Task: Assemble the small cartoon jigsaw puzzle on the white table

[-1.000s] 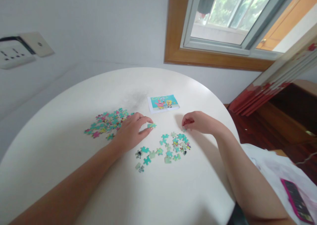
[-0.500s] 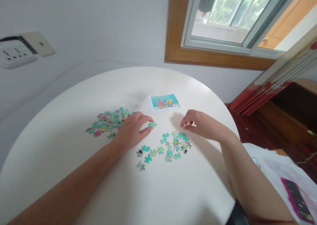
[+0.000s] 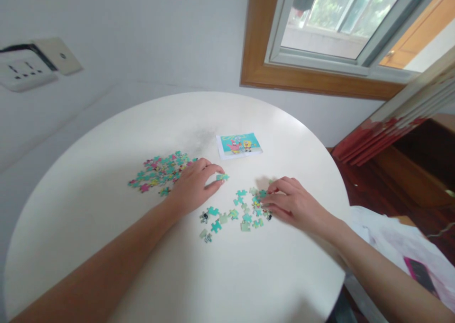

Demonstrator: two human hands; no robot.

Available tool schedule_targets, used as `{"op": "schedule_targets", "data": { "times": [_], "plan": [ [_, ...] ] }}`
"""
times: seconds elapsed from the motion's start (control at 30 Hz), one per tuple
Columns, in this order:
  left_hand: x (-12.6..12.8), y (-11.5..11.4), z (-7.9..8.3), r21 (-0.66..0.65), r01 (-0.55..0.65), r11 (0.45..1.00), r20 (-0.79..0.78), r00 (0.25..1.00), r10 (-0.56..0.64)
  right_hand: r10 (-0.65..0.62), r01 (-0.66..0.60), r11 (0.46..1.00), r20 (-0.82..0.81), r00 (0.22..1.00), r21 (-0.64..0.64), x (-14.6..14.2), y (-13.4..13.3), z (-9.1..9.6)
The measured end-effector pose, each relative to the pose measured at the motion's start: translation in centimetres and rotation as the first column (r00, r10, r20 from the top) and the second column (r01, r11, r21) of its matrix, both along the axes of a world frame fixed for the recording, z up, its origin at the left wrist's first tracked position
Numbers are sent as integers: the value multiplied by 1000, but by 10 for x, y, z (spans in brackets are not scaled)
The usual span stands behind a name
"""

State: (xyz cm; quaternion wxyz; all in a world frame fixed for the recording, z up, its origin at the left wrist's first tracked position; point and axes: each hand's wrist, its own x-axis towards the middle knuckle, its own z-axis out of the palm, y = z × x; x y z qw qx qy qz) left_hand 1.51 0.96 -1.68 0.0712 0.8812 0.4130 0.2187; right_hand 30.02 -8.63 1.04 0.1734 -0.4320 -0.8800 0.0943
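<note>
My left hand (image 3: 195, 183) pinches a teal and pale green jigsaw piece (image 3: 222, 177) between thumb and fingertips, just above the white table. Beside that hand, partly covered by it, is a heap of jigsaw pieces (image 3: 156, 174) in teal, pink and yellow. My right hand (image 3: 293, 202) reaches down over the right end of a loose spread of jigsaw pieces (image 3: 233, 214). Its fingers are apart, with the tips at or just above some pieces, which they partly hide. Whether the tips touch them is hard to see.
A picture card (image 3: 240, 146) with two cartoon figures lies behind the hands on the round white table (image 3: 170, 275). A wall with a socket (image 3: 26, 70) and a wood-framed window stands behind. To the right, a phone (image 3: 421, 275) rests on white plastic.
My right hand has come down and forward onto the right-hand pieces, its fingers spreading from a near pinch. My left hand keeps hold of its piece. The whole view has shifted slightly.
</note>
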Motion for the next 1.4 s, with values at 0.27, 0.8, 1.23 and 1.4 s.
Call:
{"op": "schedule_targets", "data": {
  "times": [0.27, 0.8, 1.23, 1.4],
  "plan": [
    [0, -1, -1, -4, -9, 1000, 8, 1000, 9, 14, -15, 999, 11, 1000, 30, -8, -4, -6],
    [0, -1, 1, -20, -2, 1000, 7, 1000, 2, -54, 57, 997, -63, 997, 49, -6, -9, -5],
    [0, -1, -1, 11, -1, 1000, 4, 1000, 1, -150, 154, 987, 68, 986, -50, -69, -12, 7],
    [0, -2, 0, 2, 1, 1000, 0, 1000, -1, -203, 205, 979, 96, 975, -13, -82, -16, 0]
  ]
}}
